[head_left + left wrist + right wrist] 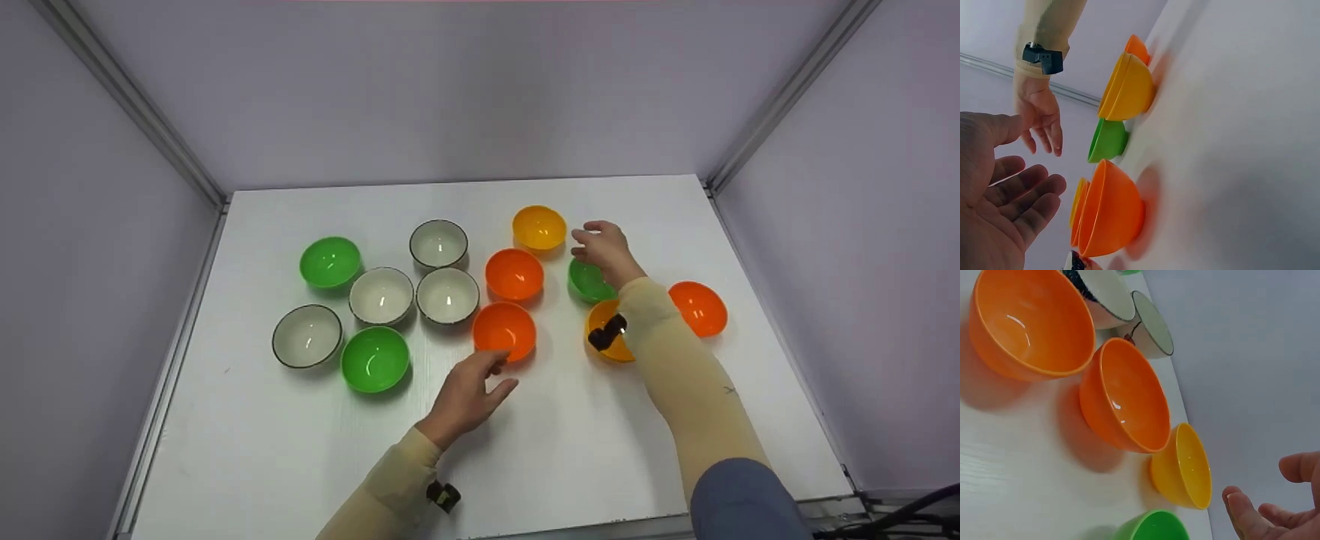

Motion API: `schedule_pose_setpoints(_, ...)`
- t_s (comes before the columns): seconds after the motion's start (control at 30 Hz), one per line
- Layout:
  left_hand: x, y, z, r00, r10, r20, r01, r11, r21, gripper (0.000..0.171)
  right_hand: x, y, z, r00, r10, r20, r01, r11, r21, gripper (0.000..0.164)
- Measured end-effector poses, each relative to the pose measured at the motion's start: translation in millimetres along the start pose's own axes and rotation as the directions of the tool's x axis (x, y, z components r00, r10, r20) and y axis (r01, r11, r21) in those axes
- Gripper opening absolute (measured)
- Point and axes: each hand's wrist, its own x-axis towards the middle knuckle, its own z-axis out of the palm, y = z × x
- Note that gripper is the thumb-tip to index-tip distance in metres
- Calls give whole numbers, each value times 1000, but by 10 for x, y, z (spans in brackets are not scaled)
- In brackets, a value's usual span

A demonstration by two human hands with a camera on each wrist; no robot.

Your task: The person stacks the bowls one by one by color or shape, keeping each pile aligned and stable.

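My left hand (pixel 465 394) is at the front edge of an orange bowl (pixel 504 328), its fingers relaxed and apart from the thumb. In the left wrist view the palm of that hand (pixel 1005 197) holds nothing. My right hand (pixel 606 251) hovers over a green bowl (pixel 585 281), to the right of a yellow bowl (pixel 538 227). Its loosely bent fingers (pixel 1247 517) grip nothing in the right wrist view. A second orange bowl (pixel 514 274) sits between the yellow bowl and the nearer orange one. The right forearm partly covers another yellow bowl (pixel 596 319).
Farther right stands a third orange bowl (pixel 697 309), beside the right forearm. On the left are several white bowls (pixel 381 296) with dark rims and two green bowls (pixel 375 360). All stand upright on a white table (pixel 247 450) with walls at the back and sides.
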Motion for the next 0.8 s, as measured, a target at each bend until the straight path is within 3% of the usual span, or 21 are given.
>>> schedule_pose_setpoints(0.2,-31,-9,-31,998,41,-56,-41,999,2,35,187,14,72,997,62,-36,-66,990,-126,58)
schedule_pose_setpoints(0.4,-53,15,-57,991,92,-101,-92,996,5,33,270,64,126,992,122,-43,-128,975,-182,61)
schedule_pose_setpoints(0.6,-81,29,-44,987,107,-121,-108,994,3,31,312,129,221,985,167,-31,-170,972,-161,65)
schedule_pose_setpoints(0.8,-121,3,-14,989,79,-126,-81,997,-11,31,346,234,355,988,152,10,-152,988,-1,61)
